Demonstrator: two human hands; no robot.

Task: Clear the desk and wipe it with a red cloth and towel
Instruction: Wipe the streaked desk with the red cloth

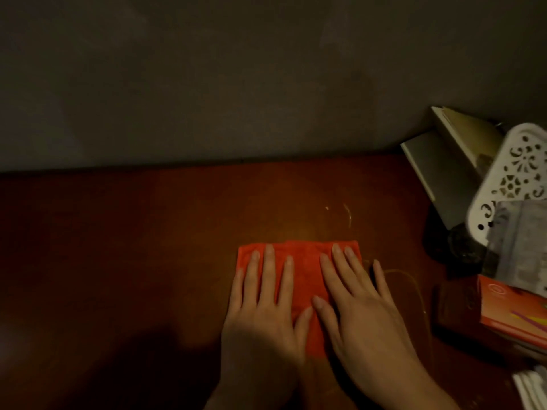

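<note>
Where hands (310, 315) press, folded red cloth (305, 276), wooden desk (118, 247)

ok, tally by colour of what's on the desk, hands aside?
Red/orange: 2, the red cloth and an orange box
White: 2, a perforated basket and folded white items
Grey: 1, a leaning book
Dark: 1, unclear object
Total: 6
</note>
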